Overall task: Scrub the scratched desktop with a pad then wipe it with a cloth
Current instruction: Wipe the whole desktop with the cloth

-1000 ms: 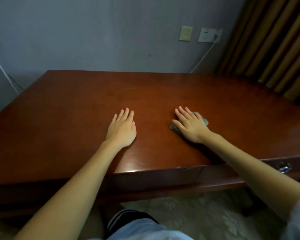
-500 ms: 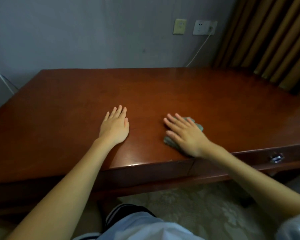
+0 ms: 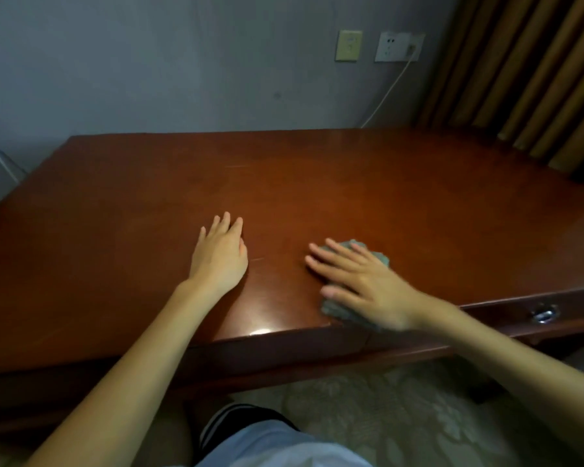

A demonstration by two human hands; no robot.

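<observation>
Two hands of mine lie on the reddish-brown table (image 3: 317, 197) in the head view, both palm down with the fingers stretched out flat. My left hand (image 3: 220, 256) sits just left of the frame's centre, fingers together and pointing toward the far wall, holding nothing; its bare forearm runs down to the lower left corner. My right hand (image 3: 361, 281) lies to the right of it, near the table's front edge, fingers spread wide and angled toward the upper left. It presses flat on the grey-green pad (image 3: 354, 279) rather than closing around it. The pad shows at two places around that hand: a crumpled bit beyond the fingertips and a darker strip under the thumb side, right at the front edge of the table. The hand and pad look slightly blurred. My hands are near each other but apart, with bare wood between them.

A thin pale scratch (image 3: 257, 259) shows on the wood just right of my left thumb, and another faint line (image 3: 235, 166) sits farther back toward the wall. A bright glint lies on the front edge below my left hand. At the right, below the tabletop, a metal drawer pull (image 3: 544, 313) catches light.

Along the top of the frame, the grey wall carries a yellowish switch plate (image 3: 348, 45) and a white socket (image 3: 398, 47), with a white cable (image 3: 385, 96) dropping behind the table. Brown striped curtains (image 3: 526, 79) fill the upper right. Patterned pale flooring (image 3: 385, 406) shows at the bottom, beside my light clothing (image 3: 277, 446).
</observation>
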